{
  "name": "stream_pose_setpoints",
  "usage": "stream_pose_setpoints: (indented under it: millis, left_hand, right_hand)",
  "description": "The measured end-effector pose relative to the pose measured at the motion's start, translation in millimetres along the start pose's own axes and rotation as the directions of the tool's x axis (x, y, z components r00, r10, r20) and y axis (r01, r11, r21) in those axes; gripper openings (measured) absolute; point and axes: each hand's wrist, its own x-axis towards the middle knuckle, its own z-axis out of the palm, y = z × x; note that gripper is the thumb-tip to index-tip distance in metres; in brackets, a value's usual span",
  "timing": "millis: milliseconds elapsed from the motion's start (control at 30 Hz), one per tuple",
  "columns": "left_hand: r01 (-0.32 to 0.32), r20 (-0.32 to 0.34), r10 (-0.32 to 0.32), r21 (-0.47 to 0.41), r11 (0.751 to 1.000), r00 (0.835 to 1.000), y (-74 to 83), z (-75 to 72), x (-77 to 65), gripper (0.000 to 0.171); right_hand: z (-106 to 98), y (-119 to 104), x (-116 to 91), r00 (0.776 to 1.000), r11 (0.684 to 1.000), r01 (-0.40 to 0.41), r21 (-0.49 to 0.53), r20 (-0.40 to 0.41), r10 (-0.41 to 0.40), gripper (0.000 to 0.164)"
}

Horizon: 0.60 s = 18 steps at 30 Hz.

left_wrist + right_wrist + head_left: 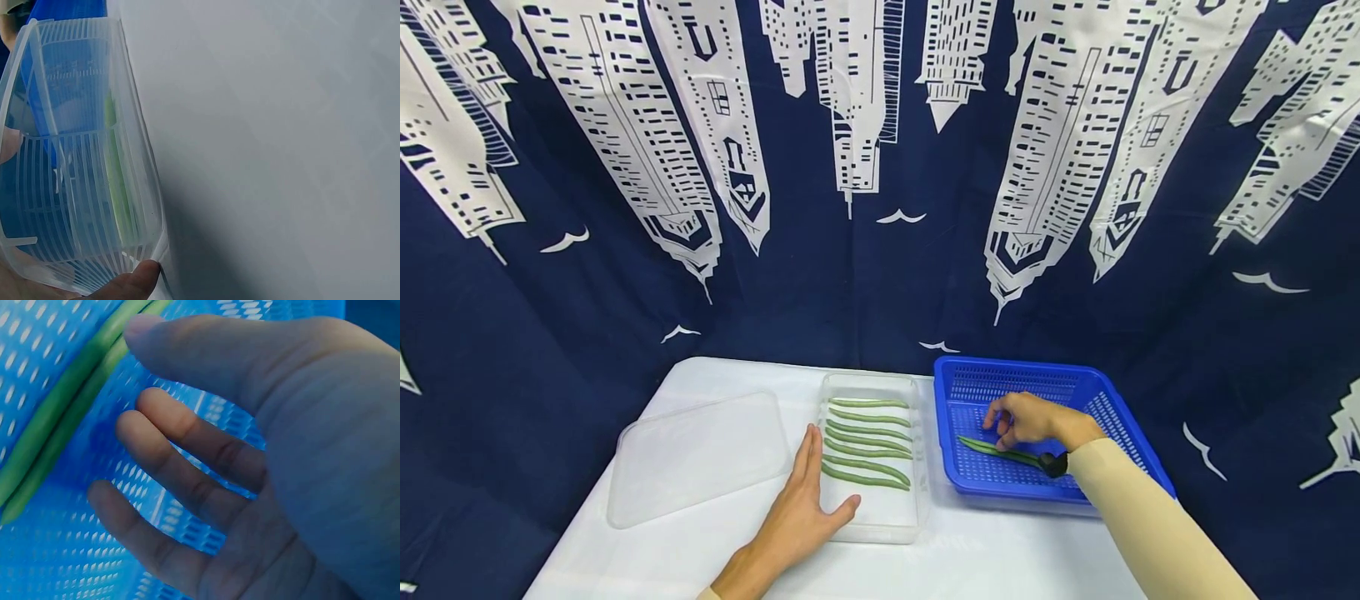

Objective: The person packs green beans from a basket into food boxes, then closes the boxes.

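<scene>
A clear plastic container (876,534) holds several green beans (865,479) laid side by side in a row. My left hand (801,510) rests along the container's left side, fingers fairly straight and thumb spread over its near left part. The left wrist view shows the thumb (145,275) at the edge of the slatted container. Inside a blue basket (1022,500) lie two green beans (59,403) close together. Over them is my right hand (1033,418), fingers loosely bent and apart. Its thumb tip overlaps the beans in the right wrist view; whether it touches cannot be told.
A translucent flat lid (700,458) lies on the white table (1000,558), left of the container. The basket stands close to the container's right side. Behind the table hangs a dark blue cloth (850,283) with white building prints.
</scene>
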Motion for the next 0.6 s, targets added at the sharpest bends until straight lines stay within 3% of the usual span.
stream_pose_setpoints:
  millis: [200, 433, 600]
  left_hand:
    - [-0.004, -0.001, 0.004, -0.002, 1.000, 1.000, 0.1, 0.0, -0.2, 0.125]
    - [-0.014, -0.012, 0.014, 0.001, 1.000, 1.000, 2.1, 0.4, 0.1, 0.124]
    - [-0.023, -0.022, 0.023, 0.008, 1.000, 0.999, 2.8, 0.0, 0.0, 0.124]
  right_hand:
    - [1, 16, -3, 0.994, 0.995, -0.097, 0.025, 0.056, 0.095, 0.029]
    - [7, 24, -6, 0.994, 0.993, -0.100, 0.068, 0.042, 0.097, 0.026]
    - [9, 23, -7, 0.989, 0.986, -0.134, 0.100, 0.078, 0.127, 0.024]
